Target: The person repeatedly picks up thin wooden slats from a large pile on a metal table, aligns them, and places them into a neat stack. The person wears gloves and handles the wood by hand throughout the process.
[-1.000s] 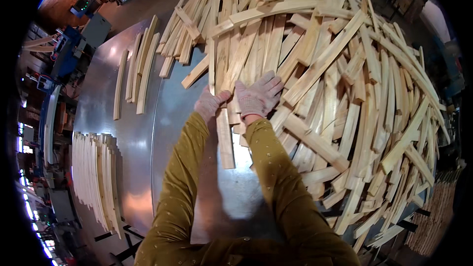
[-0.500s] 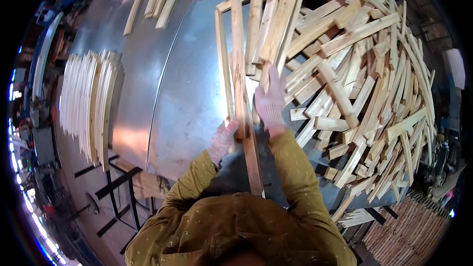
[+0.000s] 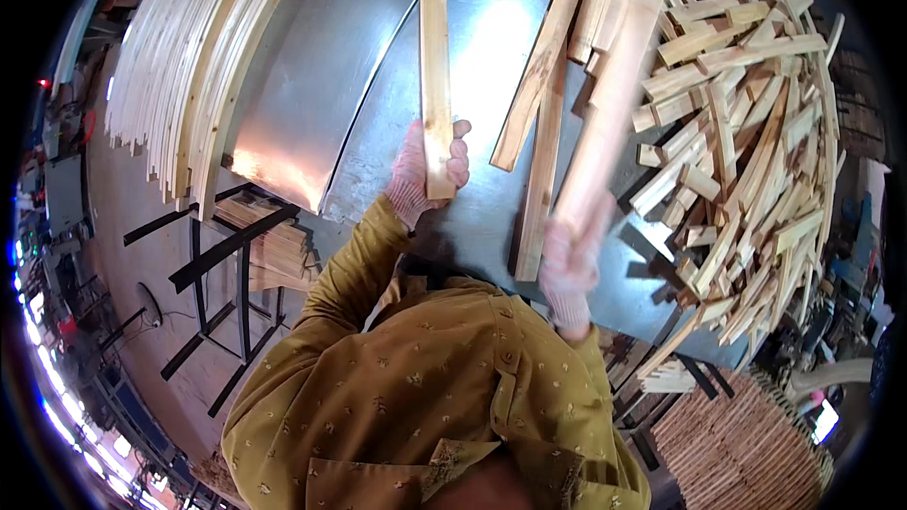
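Note:
My left hand (image 3: pixel 428 167), in a pale knitted glove, is closed around the near end of a long wooden strip (image 3: pixel 435 66) that points away from me over the metal table (image 3: pixel 373 123). On the right, my gloved right hand (image 3: pixel 573 260) grips the near end of another wooden strip (image 3: pixel 605 146); both are smeared by motion. Between my hands, a loose strip (image 3: pixel 529 85) lies slanted across a darker wooden strip (image 3: pixel 539 189) on the metal. Other strips lie beyond my right hand, partly hidden by the one it holds.
A large tangled heap of short wooden pieces (image 3: pixel 746 142) covers the table's right side. At the left, a neat row of pale strips (image 3: pixel 179 76) lies side by side. A black metal frame (image 3: pixel 222 274) stands at the lower left, and stacked wood (image 3: pixel 737 444) at the lower right.
My left hand has lifted a strip away to the left of the others. My right hand has drawn back toward me with a strip. The view has shifted, bringing the left row nearer.

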A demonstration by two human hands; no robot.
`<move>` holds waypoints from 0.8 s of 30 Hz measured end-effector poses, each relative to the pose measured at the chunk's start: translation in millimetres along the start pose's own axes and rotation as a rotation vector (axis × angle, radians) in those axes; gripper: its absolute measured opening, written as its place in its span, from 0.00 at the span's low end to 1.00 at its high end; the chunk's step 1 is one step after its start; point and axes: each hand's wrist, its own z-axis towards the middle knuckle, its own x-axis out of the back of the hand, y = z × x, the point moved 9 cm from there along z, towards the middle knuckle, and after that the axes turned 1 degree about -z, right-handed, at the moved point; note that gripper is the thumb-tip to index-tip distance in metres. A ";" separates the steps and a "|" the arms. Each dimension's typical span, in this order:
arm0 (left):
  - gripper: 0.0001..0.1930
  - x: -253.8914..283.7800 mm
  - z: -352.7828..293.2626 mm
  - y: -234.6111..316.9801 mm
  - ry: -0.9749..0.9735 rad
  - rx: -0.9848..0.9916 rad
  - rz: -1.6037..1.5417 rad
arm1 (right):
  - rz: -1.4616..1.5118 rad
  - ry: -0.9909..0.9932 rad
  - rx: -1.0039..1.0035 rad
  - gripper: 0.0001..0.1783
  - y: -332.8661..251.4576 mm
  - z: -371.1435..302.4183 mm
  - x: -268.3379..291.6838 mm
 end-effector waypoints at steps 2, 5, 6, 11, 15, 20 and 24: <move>0.33 29.8 18.3 5.2 -0.004 0.003 0.398 | -0.112 -0.048 -0.063 0.39 -5.0 3.2 -47.6; 0.35 57.1 1.6 40.0 0.516 -0.385 1.324 | -0.260 -0.182 0.114 0.39 -28.3 2.7 -110.5; 0.39 54.4 7.2 33.3 0.282 -0.295 1.125 | -0.329 -0.231 0.268 0.39 -49.4 -5.8 -128.7; 0.37 71.9 0.8 9.2 0.124 -0.065 0.561 | -0.345 -0.326 0.198 0.30 -69.0 13.3 -134.9; 0.35 67.7 2.2 1.9 0.151 0.023 0.491 | -0.656 -0.203 -0.173 0.43 28.0 75.0 -140.7; 0.36 69.6 -3.2 34.3 0.253 -0.223 0.989 | -0.898 -0.345 -0.379 0.45 42.6 95.8 -153.9; 0.32 53.3 -35.2 66.3 0.434 -0.314 1.283 | -0.431 -0.312 -0.335 0.35 33.3 71.0 -143.3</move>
